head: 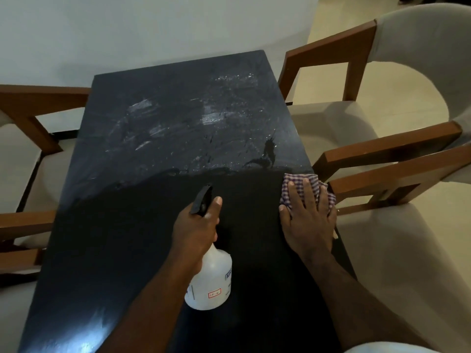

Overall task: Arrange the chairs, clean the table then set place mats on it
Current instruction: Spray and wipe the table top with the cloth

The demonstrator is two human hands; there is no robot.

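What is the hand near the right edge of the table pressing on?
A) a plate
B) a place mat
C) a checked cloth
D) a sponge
C: the right hand lies flat, fingers spread, on a purple-and-white checked cloth on the dark table, while the left hand grips a white spray bottle.

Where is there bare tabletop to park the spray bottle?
Near-left table, between the spray bottle in the left hand and the left chairs, is bare. The far half toward the wall is bare too, but wet and streaked. Crowded: the right edge, where the right hand presses the cloth beside the chair arms.
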